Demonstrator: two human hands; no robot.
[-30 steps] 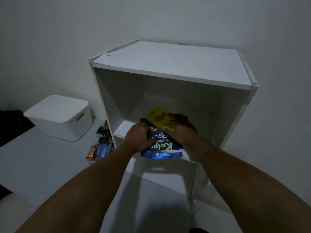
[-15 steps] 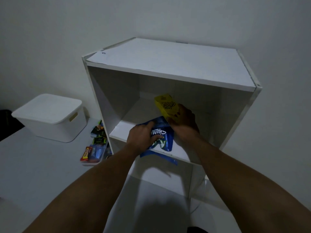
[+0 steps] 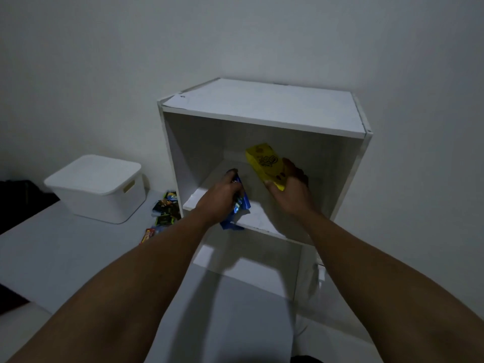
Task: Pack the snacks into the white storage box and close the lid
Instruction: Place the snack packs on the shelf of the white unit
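Observation:
Both my hands reach into the upper compartment of a white shelf unit [image 3: 264, 111]. My left hand [image 3: 220, 197] is closed around a blue snack pouch [image 3: 239, 210] at the front edge of the shelf board; the pouch hangs partly over the edge. My right hand [image 3: 290, 189] grips a yellow snack box [image 3: 267, 166], raised above the shelf board and tilted. The white storage box [image 3: 97, 189] stands on the floor to the left with its lid on. Several small snack packets [image 3: 165, 208] lie on the floor between the box and the shelf unit.
The shelf unit stands against a plain white wall and has a lower compartment [image 3: 246, 271] below the board. A dark object [image 3: 15, 195] sits at the far left edge. The floor [image 3: 65, 258] in front of the box is light grey.
My hands have separated: the right one lifted the yellow box away to the right, and the left one turned the blue pouch on edge at the shelf front. The camera view shifted.

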